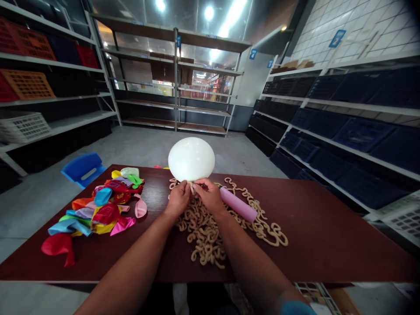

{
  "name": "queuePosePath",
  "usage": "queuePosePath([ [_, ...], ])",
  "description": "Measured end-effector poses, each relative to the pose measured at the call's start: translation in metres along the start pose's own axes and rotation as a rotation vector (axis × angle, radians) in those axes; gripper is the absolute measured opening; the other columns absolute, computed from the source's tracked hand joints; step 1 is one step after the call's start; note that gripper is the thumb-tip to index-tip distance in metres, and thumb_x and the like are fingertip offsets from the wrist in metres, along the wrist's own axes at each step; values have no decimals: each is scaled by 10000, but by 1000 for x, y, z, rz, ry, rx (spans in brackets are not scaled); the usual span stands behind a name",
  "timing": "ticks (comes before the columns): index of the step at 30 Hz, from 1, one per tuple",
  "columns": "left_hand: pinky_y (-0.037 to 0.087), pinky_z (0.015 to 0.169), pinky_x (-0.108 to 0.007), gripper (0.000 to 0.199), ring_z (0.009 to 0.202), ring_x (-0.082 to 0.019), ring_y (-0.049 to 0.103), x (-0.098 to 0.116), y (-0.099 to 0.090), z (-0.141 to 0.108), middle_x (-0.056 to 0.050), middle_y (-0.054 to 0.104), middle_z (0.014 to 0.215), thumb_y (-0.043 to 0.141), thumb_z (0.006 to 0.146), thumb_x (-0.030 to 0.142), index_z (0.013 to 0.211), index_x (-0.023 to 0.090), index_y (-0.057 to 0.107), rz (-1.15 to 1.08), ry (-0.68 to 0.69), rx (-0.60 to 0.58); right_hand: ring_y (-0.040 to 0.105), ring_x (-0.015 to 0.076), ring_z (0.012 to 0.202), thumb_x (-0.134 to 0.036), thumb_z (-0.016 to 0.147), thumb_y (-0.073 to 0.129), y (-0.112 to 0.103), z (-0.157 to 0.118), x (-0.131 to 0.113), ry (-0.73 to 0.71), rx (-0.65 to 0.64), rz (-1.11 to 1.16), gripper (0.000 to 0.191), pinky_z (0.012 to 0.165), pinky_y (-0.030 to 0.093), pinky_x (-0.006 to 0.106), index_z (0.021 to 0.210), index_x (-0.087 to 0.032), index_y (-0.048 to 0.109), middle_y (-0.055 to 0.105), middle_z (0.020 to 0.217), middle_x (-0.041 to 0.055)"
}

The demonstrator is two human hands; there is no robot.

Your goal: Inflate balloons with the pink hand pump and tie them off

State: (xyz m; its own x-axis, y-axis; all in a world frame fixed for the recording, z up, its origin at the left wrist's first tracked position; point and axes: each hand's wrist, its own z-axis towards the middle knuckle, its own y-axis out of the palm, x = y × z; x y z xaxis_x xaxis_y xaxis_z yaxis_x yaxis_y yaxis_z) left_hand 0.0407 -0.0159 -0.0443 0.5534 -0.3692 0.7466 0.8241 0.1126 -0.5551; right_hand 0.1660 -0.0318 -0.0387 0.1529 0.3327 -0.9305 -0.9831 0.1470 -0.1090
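Note:
An inflated white balloon (191, 158) stands upright above the far part of the table, its neck pointing down. My left hand (179, 197) and my right hand (208, 194) meet just under it. Both are closed, with thumbs and fingertips pinched together at the balloon's neck. A bit of beige shows between the fingertips; whether it is cord or the neck itself, I cannot make out. Beneath my hands lies a heap of curly beige cord (205, 238). A pink cylinder (239, 204) rests on the cord, right of my right hand.
Several uninflated coloured balloons (106, 214) are piled on the left of the dark red table (315, 227). A blue chair (83, 168) stands beyond the left edge. Metal shelves (177, 87) line the back, and racks of dark crates (364, 131) run along the right.

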Motion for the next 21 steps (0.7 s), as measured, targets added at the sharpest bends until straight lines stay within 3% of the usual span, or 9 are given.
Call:
queuePosePath([
  [7, 339, 592, -250, 252, 589, -132, 475, -5, 2, 1, -19, 528, 631, 316, 858, 285, 709, 180, 490, 45, 17, -3, 551, 105, 574, -374, 729, 578, 2, -1, -1, -60, -24, 12, 199, 514, 470, 245, 826, -212, 643, 615, 861, 19],
  [16, 357, 604, -272, 250, 633, -163, 528, 2, 2, -2, -67, 568, 689, 281, 875, 251, 774, 171, 496, 237, 18, 6, 527, 119, 472, -399, 745, 542, 10, -6, 0, 86, 47, -41, 208, 470, 440, 249, 789, -209, 614, 594, 605, -14],
  [21, 365, 609, -275, 250, 648, -168, 540, 4, 2, -3, -79, 577, 712, 291, 874, 253, 756, 169, 495, 236, 7, 15, 543, 135, 622, -365, 755, 524, 13, -8, 1, -63, 106, -177, 173, 595, 449, 264, 767, -213, 603, 617, 716, 8],
])
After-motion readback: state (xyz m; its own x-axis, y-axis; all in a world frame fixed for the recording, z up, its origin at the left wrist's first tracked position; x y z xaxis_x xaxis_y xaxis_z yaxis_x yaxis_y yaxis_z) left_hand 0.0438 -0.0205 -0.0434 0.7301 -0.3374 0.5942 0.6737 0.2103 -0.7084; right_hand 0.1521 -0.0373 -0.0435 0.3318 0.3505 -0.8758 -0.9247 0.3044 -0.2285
